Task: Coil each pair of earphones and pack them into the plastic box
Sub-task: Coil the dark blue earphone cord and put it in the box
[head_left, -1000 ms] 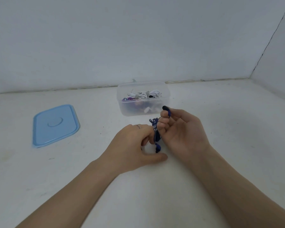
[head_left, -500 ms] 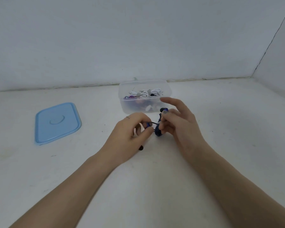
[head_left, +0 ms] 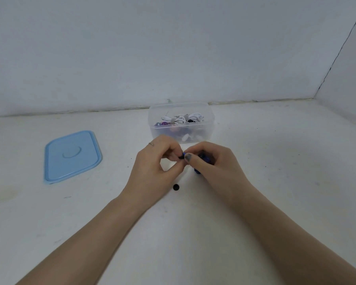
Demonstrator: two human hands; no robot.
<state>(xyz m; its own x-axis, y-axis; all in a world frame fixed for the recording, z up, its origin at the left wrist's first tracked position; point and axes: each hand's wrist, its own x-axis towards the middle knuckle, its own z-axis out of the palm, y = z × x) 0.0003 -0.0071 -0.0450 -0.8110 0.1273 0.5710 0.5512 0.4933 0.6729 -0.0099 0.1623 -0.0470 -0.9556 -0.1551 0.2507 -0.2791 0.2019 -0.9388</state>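
Blue earphones (head_left: 202, 158) are bunched in my right hand (head_left: 211, 163), whose fingers curl round the coil. My left hand (head_left: 155, 164) pinches a small black and blue earbud end (head_left: 182, 156) between thumb and fingertips, right against my right thumb. A small black ear tip (head_left: 176, 187) lies loose on the surface just below both hands. The clear plastic box (head_left: 209, 128) stands just behind my hands, open, with white, purple and dark coiled earphones (head_left: 181, 120) inside.
The light blue lid (head_left: 71, 156) lies flat on the white surface to the left. A wall runs along the back, and a side wall closes in at the right.
Both hands have moved together just in front of the box. The left hand now pinches the earbud end. A black ear tip now lies uncovered on the surface below them.
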